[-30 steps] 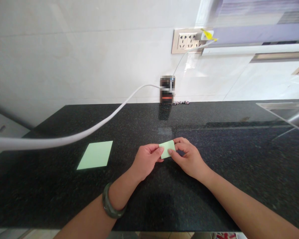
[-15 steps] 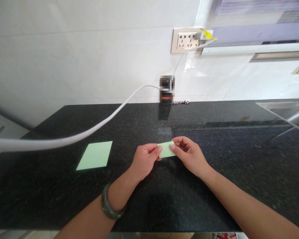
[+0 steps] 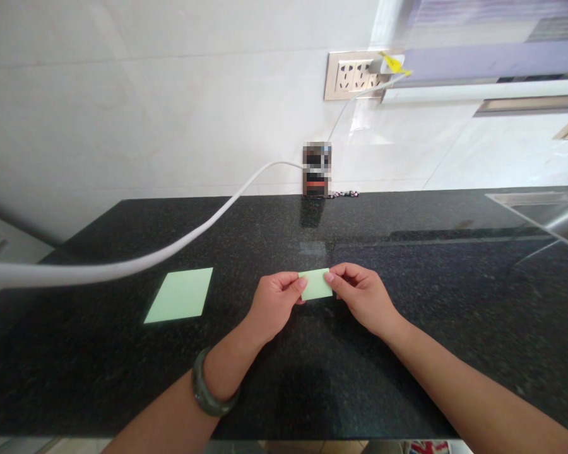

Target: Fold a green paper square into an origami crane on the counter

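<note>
Between my hands is a small piece of light green paper (image 3: 316, 285), which looks folded. My left hand (image 3: 275, 304) pinches its left end, thumb on top. At the other end, my right hand (image 3: 362, 295) grips the upper right corner between thumb and fingers. The fingers under the paper are mostly hidden. Both hands are just above the dark speckled countertop (image 3: 284, 378). A larger flat sheet of light green paper (image 3: 180, 295) lies on the counter to the left, apart from my hands.
A phone-like device (image 3: 317, 170), pixelated, leans on the tiled wall with a beaded strap (image 3: 345, 194) beside it. A thick white cable (image 3: 170, 249) crosses the left side. Wall sockets (image 3: 355, 75) hold a plug. A metal sink (image 3: 549, 217) is at the right edge.
The fingers of my right hand have shifted slightly down at the paper's right end, and its top edge now lies flatter. The left hand stays almost still.
</note>
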Tool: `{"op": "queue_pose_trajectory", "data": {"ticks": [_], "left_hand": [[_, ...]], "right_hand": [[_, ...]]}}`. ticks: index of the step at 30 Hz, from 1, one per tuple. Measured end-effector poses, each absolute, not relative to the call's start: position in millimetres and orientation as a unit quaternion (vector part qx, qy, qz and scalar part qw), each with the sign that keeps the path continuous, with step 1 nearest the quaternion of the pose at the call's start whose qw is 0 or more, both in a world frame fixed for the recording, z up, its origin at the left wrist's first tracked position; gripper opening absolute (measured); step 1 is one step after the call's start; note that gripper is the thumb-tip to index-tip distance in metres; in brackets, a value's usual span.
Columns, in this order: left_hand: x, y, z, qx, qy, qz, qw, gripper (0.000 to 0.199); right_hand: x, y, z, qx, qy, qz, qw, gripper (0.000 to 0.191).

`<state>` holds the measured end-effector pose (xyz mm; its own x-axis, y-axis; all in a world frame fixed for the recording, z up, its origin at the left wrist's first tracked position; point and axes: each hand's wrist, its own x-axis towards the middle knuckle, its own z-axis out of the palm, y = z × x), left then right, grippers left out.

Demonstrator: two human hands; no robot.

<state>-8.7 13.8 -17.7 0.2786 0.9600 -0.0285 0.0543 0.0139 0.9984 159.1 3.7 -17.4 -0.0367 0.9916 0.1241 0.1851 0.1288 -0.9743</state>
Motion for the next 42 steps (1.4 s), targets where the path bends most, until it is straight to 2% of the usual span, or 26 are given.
{"op": "queue_pose_trajectory", "data": {"ticks": [31, 42], "left_hand": [[-7.5, 10.9, -16.0, 0.568, 0.440, 0.400, 0.569, 0.028], [-6.4, 6.7, -8.9, 0.684, 0.428, 0.333, 0.488, 0.031]], "right_hand": [[158.4, 4.2, -18.4, -0.500, -0.589, 0.430, 0.468, 0.023], [156.7, 1.0, -12.9, -0.479, -0.685, 0.342, 0.429, 0.015]]}}
